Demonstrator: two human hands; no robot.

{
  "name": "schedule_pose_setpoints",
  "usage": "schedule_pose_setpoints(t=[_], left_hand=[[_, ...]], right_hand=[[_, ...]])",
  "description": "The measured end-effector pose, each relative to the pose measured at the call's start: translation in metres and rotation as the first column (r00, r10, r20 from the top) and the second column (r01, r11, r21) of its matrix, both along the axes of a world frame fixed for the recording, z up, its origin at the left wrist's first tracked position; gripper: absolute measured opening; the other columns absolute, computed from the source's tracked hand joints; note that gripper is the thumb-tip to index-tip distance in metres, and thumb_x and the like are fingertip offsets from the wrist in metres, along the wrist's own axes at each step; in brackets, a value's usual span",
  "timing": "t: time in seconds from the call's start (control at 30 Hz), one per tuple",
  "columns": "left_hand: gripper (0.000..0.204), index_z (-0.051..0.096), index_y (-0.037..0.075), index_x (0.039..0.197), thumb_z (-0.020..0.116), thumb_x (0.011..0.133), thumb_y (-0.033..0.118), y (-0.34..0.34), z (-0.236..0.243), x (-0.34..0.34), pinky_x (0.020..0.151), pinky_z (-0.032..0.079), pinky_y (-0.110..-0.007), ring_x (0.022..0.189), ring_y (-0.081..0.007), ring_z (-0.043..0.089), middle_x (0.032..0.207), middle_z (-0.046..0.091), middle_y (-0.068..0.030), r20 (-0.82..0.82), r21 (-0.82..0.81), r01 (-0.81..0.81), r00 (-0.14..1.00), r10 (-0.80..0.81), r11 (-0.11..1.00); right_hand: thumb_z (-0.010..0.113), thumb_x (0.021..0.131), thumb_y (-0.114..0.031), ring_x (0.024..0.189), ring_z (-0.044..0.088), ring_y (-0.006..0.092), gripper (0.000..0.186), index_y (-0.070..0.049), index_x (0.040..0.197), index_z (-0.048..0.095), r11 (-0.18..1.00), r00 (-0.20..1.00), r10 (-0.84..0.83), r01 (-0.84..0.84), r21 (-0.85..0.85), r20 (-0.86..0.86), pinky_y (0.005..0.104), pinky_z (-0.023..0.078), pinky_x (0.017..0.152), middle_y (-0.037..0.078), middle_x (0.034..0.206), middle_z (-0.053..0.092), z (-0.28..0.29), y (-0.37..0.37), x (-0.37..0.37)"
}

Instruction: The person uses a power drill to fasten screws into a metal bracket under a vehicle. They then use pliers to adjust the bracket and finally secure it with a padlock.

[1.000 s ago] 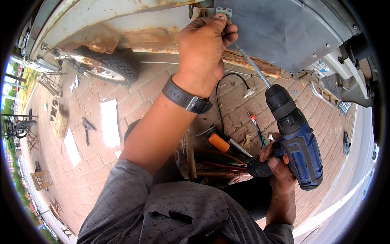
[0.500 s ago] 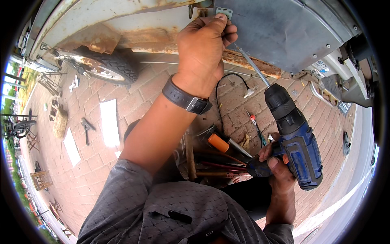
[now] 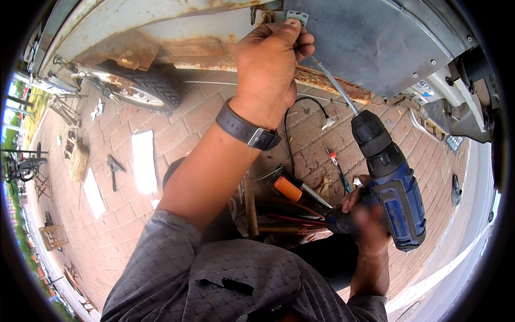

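My left hand [image 3: 271, 64] pinches a small pale metal plate with holes [image 3: 296, 17] at the edge of a grey metal panel [image 3: 375, 37], beside a rusty white body panel [image 3: 182, 24]. My right hand [image 3: 365, 220] grips a blue and black cordless drill [image 3: 394, 190] low on the right, its thumb area blurred. The long bit [image 3: 338, 86] points up-left, its tip just below my left fingers; whether it touches anything I cannot tell. A rusty strip [image 3: 343, 88] runs under the grey panel.
A wheel [image 3: 161, 96] stands upper left. Pliers [image 3: 113, 169], white sheets [image 3: 144, 161], a woven sack [image 3: 79, 161] and a black cable [image 3: 291, 145] lie on the brick paving [image 3: 118, 225]. An orange-handled tool [image 3: 287, 188] and several long tools are below my hands. Bicycles and stools line the far left.
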State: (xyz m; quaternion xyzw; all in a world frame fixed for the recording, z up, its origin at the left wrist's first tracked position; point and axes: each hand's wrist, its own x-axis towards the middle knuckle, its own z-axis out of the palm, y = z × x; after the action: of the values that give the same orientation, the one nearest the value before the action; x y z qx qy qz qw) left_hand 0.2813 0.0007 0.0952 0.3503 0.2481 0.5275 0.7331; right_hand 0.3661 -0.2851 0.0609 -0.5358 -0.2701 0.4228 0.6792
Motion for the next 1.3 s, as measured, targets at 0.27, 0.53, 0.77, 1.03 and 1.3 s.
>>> schedule_pose_setpoints(t=[0.27, 0.53, 0.77, 1.03, 1.3], left_hand=[[0.011, 0.066, -0.003, 0.100, 0.061, 0.097, 0.007, -0.0009, 0.0014, 0.0010, 0.078, 0.057, -0.032, 0.086, -0.0203, 0.066, 0.095, 0.067, -0.0101, 0.003, -0.016, -0.002, 1.000, 0.002, 1.000], [0.011, 0.065, -0.002, 0.100, 0.061, 0.097, 0.008, -0.0015, 0.0026, 0.0008, 0.078, 0.056, -0.032, 0.086, -0.0197, 0.066, 0.094, 0.067, -0.0096, -0.003, -0.024, -0.001, 1.000, 0.001, 1.000], [0.010, 0.066, -0.002, 0.099, 0.061, 0.097, 0.008, -0.0009, 0.0017, 0.0009, 0.078, 0.056, -0.031, 0.086, -0.0194, 0.065, 0.094, 0.067, -0.0094, 0.018, -0.027, 0.009, 1.000, -0.009, 1.000], [0.010, 0.066, -0.002, 0.099, 0.061, 0.097, 0.007, -0.0011, 0.0030, 0.0010, 0.078, 0.056, -0.032, 0.086, -0.0198, 0.065, 0.094, 0.067, -0.0096, 0.002, -0.034, 0.010, 1.000, -0.010, 0.999], [0.013, 0.066, -0.003, 0.102, 0.060, 0.098, 0.008, -0.0009, 0.0035, 0.0006, 0.079, 0.056, -0.032, 0.087, -0.0204, 0.066, 0.095, 0.068, -0.0103, -0.014, -0.042, 0.007, 1.000, -0.008, 0.999]], right_hand=[[0.075, 0.078, -0.004, 0.082, 0.062, 0.0189, 0.058, 0.002, 0.131, 0.052, 1.000, 1.000, -0.008, 0.008, -0.016, -0.003, 0.0357, 0.052, 0.080, 0.009, 0.089, 0.063, 0.0011, -0.0014, -0.0006], [0.073, 0.083, -0.012, 0.076, 0.061, 0.0212, 0.052, 0.002, 0.128, 0.052, 0.999, 0.998, -0.030, 0.029, 0.014, 0.050, 0.0363, 0.051, 0.076, 0.011, 0.084, 0.062, -0.0021, -0.0010, -0.0003], [0.065, 0.093, -0.036, 0.069, 0.060, 0.0225, 0.059, 0.006, 0.132, 0.050, 0.997, 0.992, -0.070, 0.068, 0.023, 0.107, 0.0365, 0.046, 0.073, 0.012, 0.076, 0.060, -0.0074, 0.0005, -0.0043], [0.069, 0.087, -0.025, 0.073, 0.061, 0.0220, 0.055, 0.004, 0.130, 0.052, 0.997, 0.997, -0.060, 0.058, 0.044, 0.047, 0.0372, 0.049, 0.075, 0.012, 0.081, 0.061, -0.0087, -0.0012, -0.0015], [0.075, 0.078, -0.003, 0.080, 0.063, 0.0193, 0.059, 0.002, 0.132, 0.052, 0.999, 1.000, -0.019, 0.018, 0.048, 0.012, 0.0379, 0.054, 0.078, 0.012, 0.098, 0.064, -0.0031, -0.0022, 0.0014]])
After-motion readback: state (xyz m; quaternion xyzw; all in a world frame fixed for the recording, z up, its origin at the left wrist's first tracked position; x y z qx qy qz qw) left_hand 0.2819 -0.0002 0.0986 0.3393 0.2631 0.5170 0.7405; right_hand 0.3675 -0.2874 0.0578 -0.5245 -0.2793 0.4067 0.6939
